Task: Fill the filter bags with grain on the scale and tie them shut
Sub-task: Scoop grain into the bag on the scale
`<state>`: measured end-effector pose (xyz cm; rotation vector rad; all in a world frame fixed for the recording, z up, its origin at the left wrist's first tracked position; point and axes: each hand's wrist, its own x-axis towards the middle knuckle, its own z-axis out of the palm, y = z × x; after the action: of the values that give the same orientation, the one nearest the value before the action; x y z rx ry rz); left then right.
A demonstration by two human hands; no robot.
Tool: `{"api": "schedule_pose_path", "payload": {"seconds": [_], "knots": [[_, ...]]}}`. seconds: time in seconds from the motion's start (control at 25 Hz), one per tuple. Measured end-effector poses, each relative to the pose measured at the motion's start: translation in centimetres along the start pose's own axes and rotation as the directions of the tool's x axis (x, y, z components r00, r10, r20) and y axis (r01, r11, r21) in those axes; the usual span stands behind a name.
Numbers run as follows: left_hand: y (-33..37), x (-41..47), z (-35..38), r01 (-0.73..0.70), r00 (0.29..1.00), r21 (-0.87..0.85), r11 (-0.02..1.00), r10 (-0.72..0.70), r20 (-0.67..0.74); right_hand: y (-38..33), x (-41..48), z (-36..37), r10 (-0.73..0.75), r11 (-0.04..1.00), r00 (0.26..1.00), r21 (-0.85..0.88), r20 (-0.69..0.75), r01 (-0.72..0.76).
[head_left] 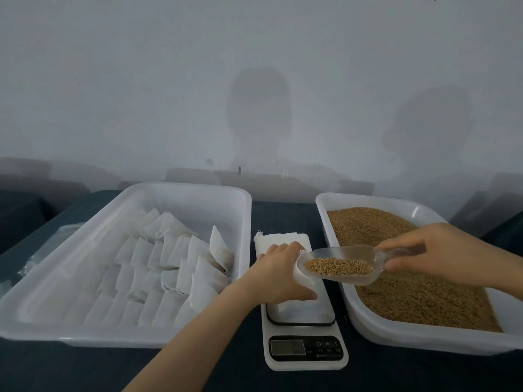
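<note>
Your left grip [278, 274] is pinching the filter bag [303, 276] upright on the scale [305, 355] so the weight registers; your right grip [441, 253] is clasping the scoop [355, 251], holding grain [338, 266] at the bag's mouth.

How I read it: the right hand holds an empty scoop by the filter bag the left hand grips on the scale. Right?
No: in the head view the scoop holds grain. The right hand does hold it by the filter bag the left hand grips on the scale.

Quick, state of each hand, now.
Left hand: holding a filter bag on the scale.
Right hand: holding a scoop of grain by its handle.
</note>
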<state>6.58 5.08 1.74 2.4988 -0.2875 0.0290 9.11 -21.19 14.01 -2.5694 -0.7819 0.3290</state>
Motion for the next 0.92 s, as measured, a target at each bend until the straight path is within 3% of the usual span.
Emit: {"api": "schedule_pose_path", "payload": {"seconds": [0.4,0.64,0.92], "knots": [[0.4,-0.2,-0.1,-0.001,1.000,-0.019,1.000,0.001,0.020,-1.0,1.2,-1.2,-0.013,0.983,0.998,-0.181,0.065,0.024],[0.5,-0.3,-0.2,0.050,0.997,-0.097,0.994,-0.045,0.056,-0.4,1.3,-0.9,-0.010,0.982,0.997,-0.186,0.074,0.023],[0.8,0.4,-0.6,0.022,0.989,-0.042,0.999,-0.016,0.148,-0.7,1.8,-1.2,-0.009,0.985,0.994,-0.171,0.110,0.028]]}}
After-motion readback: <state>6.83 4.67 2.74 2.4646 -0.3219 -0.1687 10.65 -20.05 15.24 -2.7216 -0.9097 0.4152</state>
